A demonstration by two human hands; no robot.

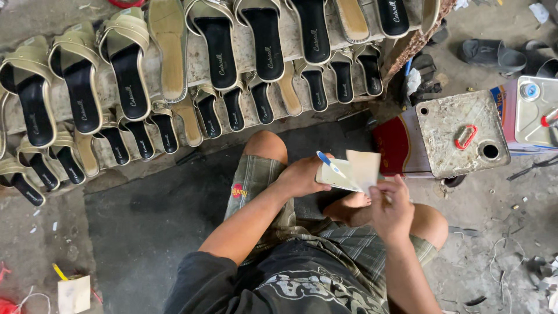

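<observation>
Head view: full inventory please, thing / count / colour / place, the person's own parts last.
sandals: many, too many to count exactly, gold straps with black insoles, in rows on the board at top
bare soles: several, tan, mixed in among the sandals
metal can: one, grey top with red sides, on its side right of the hands
second can: one, silver top, at right edge
dark slippers: a pair, upper right on the floor
pale pieces: a few, cream, held between both hands
pen-like tool: one, blue and white, in the left hand
left hand: grips the pieces
right hand: pinches the pieces
</observation>
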